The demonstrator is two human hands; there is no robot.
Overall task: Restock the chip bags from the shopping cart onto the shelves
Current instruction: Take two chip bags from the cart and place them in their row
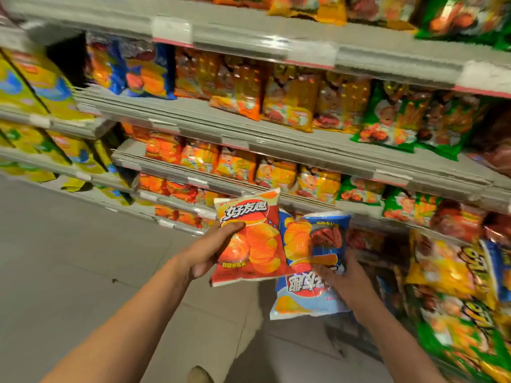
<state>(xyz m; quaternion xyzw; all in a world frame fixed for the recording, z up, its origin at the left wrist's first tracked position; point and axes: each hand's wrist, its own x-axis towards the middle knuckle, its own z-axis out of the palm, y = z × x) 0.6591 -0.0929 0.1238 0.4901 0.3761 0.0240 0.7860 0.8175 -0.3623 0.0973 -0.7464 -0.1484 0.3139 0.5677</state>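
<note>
Step in hand: carrying bags to the shelves; judging by the grip and the stance facing the racks, the person is sorting which bag goes where, and nothing has yet been placed.
Left hand: the left hand grips the red chip bag by its left edge, thumb on the front, fingers curled behind; the bag is upright with its label facing the camera.
Right hand: the right hand holds the blue chip bag from below and behind, fingers wrapped over its lower front; a second pale blue bag hangs upside down under the same hand, apparently held with it.
Relation: the red bag's right edge overlaps the blue bag's left edge; both are in the air in front of the lower shelves, touching no shelf.
Next move: probably matching each bag to its row. Red and orange bags line the third shelf; blue bags sit at the left end of the second shelf up. Each calls for a reach to a separate row.
Cart: not in view.
Surface: grey metal shelves with price strips along the front edges, packed with blurred bags; green bags to the right.
Room: a shop aisle with a grey tiled floor; a shoe tip shows at the bottom edge.
</note>
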